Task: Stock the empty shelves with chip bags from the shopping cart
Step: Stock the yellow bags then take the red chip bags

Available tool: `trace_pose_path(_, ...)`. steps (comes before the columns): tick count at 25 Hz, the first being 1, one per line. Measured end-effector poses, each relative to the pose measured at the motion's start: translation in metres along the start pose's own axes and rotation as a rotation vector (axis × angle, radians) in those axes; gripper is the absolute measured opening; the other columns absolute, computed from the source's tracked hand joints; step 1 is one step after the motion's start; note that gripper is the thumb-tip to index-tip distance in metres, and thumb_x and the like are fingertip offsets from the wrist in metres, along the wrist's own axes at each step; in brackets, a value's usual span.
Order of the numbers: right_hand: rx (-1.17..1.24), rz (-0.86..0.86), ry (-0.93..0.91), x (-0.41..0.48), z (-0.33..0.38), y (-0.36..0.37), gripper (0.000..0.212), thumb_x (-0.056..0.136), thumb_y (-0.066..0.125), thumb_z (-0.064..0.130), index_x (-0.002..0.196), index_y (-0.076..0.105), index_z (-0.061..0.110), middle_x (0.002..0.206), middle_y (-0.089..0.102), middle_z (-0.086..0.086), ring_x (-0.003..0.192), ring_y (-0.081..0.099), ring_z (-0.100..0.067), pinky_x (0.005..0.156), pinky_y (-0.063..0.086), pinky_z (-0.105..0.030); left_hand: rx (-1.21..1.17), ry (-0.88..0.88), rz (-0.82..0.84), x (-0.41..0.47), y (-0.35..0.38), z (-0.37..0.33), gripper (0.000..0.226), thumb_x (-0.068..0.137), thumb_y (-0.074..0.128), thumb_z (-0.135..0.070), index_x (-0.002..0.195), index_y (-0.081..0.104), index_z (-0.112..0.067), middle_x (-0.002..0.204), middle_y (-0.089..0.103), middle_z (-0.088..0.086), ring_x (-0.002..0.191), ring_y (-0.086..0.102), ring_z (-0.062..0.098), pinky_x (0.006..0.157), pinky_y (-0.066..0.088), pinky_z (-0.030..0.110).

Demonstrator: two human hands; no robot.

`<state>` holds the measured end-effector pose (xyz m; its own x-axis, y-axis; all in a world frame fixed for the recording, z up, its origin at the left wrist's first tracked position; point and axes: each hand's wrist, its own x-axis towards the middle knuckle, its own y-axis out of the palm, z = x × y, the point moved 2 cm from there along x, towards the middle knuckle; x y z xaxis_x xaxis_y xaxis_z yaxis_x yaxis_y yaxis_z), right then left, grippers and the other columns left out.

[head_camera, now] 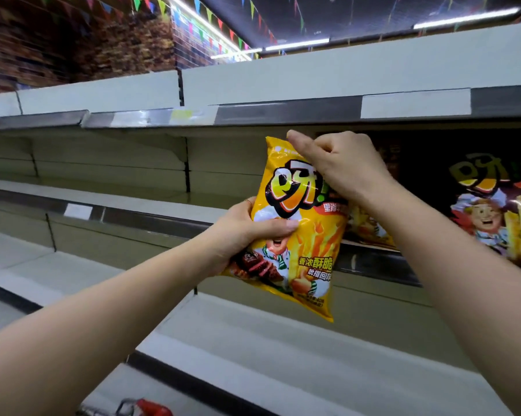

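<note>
Glossy yellow foil chip bag (310, 241) held at the pale metal shelf (133, 216).
Likely light, slick, crushable: left hand (238, 238) grips its side, right hand (343, 166) pinches the top seam, both sound holds.

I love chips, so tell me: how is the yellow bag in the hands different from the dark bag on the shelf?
The yellow bag is bright yellow; the dark bag is nearly black. The yellow bag is up in the air, the left hand gripping its side and the right hand pinching its top, while the dark bag stands on the shelf. Both show the same big logo, cartoon chef and fries.
</note>
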<state>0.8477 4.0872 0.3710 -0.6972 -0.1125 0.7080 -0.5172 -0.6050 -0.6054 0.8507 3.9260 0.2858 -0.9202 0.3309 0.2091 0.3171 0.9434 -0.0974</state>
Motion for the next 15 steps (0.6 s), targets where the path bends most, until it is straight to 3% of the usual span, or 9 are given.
trace_pose_path(2,0.021,-0.140,-0.047,-0.006,-0.002,0.007,0.050,0.086,0.044,0.061,0.071,0.066,0.019,0.074,0.063,-0.003,0.079,0.057,-0.023,0.070,0.044,-0.036,-0.106,-0.028,-0.035,-0.004,-0.020,-0.001,0.051,0.071,0.077,-0.023,0.117,0.059,-0.008,0.104,0.072,0.013,0.084,0.072,0.026,0.069,0.059,0.034)
trace_pose_path(4,-0.035,-0.190,-0.031,-0.012,0.000,0.020,0.051,0.085,0.045,0.059,0.103,0.067,0.016,0.104,0.064,-0.008,0.102,0.056,-0.026,0.084,0.045,-0.035,-0.230,-0.087,-0.098,0.000,-0.044,-0.004,0.036,0.070,0.071,-0.028,0.100,0.067,-0.008,0.092,0.074,0.013,0.072,0.072,0.025,0.065,0.060,0.038)
trace_pose_path(5,-0.039,-0.110,0.028,-0.014,0.005,0.030,0.055,0.087,0.046,0.059,0.117,0.060,0.016,0.116,0.059,-0.008,0.110,0.053,-0.026,0.089,0.043,-0.034,-0.267,-0.118,-0.114,0.006,-0.056,-0.006,0.032,0.067,0.069,-0.032,0.091,0.069,-0.010,0.087,0.074,0.012,0.067,0.071,0.024,0.066,0.059,0.040)
trace_pose_path(7,0.095,0.210,0.228,-0.013,0.017,0.057,0.069,0.086,0.047,0.061,0.138,0.037,0.017,0.134,0.050,-0.007,0.119,0.050,-0.024,0.094,0.043,-0.034,-0.264,-0.171,-0.114,0.021,-0.077,-0.010,0.030,0.065,0.069,-0.035,0.083,0.070,-0.012,0.082,0.074,0.010,0.065,0.071,0.023,0.073,0.056,0.042)
trace_pose_path(8,0.240,0.334,0.327,-0.011,0.025,0.071,0.075,0.084,0.050,0.061,0.142,0.029,0.017,0.136,0.048,-0.006,0.117,0.053,-0.023,0.092,0.046,-0.034,-0.261,-0.200,-0.099,0.029,-0.086,-0.011,0.030,0.065,0.070,-0.036,0.082,0.071,-0.011,0.083,0.074,0.011,0.065,0.071,0.024,0.074,0.055,0.043)
trace_pose_path(10,0.421,0.381,0.458,0.003,0.030,0.092,0.078,0.082,0.062,0.051,0.141,0.026,0.013,0.130,0.051,-0.004,0.104,0.058,-0.019,0.080,0.053,-0.031,-0.257,-0.240,-0.034,0.050,-0.100,-0.009,0.037,0.066,0.071,-0.038,0.088,0.071,-0.009,0.088,0.073,0.014,0.069,0.071,0.026,0.073,0.056,0.044)
trace_pose_path(12,0.563,0.312,0.589,0.023,0.025,0.105,0.070,0.082,0.070,0.034,0.134,0.032,0.006,0.120,0.057,-0.009,0.091,0.061,-0.021,0.067,0.054,-0.029,-0.251,-0.240,0.009,0.074,-0.111,-0.008,0.047,0.066,0.067,-0.043,0.100,0.067,-0.010,0.093,0.072,0.014,0.074,0.071,0.026,0.072,0.057,0.041)
trace_pose_path(15,0.646,0.156,0.759,0.052,0.004,0.126,0.039,0.084,0.068,0.018,0.113,0.049,0.000,0.109,0.063,-0.019,0.080,0.063,-0.025,0.071,0.055,-0.035,-0.192,-0.294,0.092,0.117,-0.129,0.001,0.036,0.082,0.060,-0.038,0.101,0.064,-0.006,0.084,0.072,0.015,0.066,0.071,0.023,0.059,0.060,0.035)
